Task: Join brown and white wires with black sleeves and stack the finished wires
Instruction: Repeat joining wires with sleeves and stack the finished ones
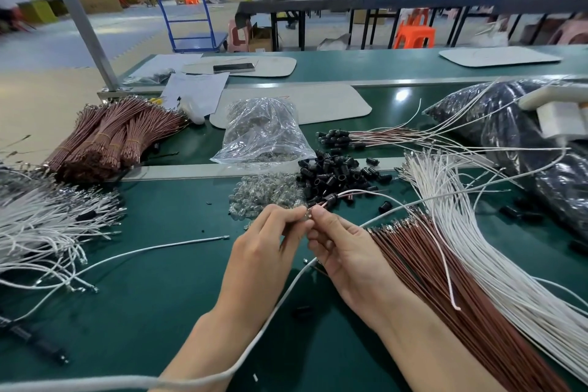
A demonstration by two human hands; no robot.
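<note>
My left hand (270,245) and my right hand (343,251) meet fingertip to fingertip above the green table (159,280). Between them they pinch the ends of a brown and a white wire (359,192) that run through a black sleeve (331,199) just beyond my fingers. What my left fingertips pinch is too small to make out. Loose black sleeves (334,172) are heaped behind. Brown wires (445,280) and white wires (477,232) fan out on the right. Finished wires with sleeves (366,137) lie stacked at the back.
A clear bag (264,134) and a pile of small glass bulbs (264,194) sit ahead of my hands. Bundled brown wires (108,140) and loose white wires (47,226) lie on the left. A large dark bag (525,143) fills the right. A grey cable (254,344) crosses my left forearm.
</note>
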